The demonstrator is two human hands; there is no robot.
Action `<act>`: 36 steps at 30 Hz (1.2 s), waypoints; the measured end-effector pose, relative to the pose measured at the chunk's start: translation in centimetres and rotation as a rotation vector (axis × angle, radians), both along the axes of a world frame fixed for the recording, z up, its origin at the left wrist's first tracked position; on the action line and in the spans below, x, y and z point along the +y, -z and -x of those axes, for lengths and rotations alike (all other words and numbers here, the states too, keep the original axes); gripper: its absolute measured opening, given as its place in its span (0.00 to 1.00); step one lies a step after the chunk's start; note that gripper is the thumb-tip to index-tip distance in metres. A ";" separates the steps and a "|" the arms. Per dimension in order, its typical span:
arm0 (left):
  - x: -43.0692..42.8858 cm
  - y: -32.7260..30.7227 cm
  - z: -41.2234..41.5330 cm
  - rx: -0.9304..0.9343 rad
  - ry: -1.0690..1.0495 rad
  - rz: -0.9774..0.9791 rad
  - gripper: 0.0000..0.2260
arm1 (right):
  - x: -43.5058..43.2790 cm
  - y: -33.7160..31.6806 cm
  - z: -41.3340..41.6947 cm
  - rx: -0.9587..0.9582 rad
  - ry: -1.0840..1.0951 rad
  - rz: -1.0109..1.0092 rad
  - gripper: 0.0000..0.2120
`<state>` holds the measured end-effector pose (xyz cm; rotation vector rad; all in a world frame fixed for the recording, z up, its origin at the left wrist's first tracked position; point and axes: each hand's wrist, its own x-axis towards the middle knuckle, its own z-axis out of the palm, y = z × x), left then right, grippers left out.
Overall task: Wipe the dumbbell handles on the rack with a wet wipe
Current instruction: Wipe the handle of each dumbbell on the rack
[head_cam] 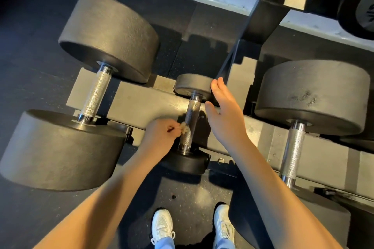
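On the rack (141,99), the left handle (95,95) is seen knurled and shiny; whether it is already clean cannot be told. A crumpled wet wipe (184,127) is pinched by the left hand (159,137) against the middle handle (190,123), judged mid-wipe. The right hand (224,113), fingers straight, is laid against that dumbbell's far head (192,85). The right handle (293,151) is judged outstanding.
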<state>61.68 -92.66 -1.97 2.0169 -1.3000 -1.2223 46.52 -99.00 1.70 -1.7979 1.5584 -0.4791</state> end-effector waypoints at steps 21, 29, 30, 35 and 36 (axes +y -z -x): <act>0.3 -2.8 -1.5 -0.272 0.036 -0.014 0.05 | -0.5 -1.9 0.4 0.186 -0.199 0.080 0.23; 0.4 -6.4 -10.7 -0.415 -0.191 0.241 0.04 | -0.8 -3.2 -10.9 0.066 -0.328 0.154 0.26; -0.1 -7.1 -11.9 -0.411 -0.222 0.222 0.04 | -1.0 -3.4 -12.4 0.042 -0.327 0.157 0.26; -3.8 -7.7 -17.2 -0.486 -0.275 0.169 0.07 | -0.7 -3.6 -15.7 0.043 -0.254 0.144 0.28; -4.4 -7.3 -17.7 -0.486 -0.255 0.146 0.07 | -0.6 -3.6 -15.8 0.057 -0.250 0.141 0.28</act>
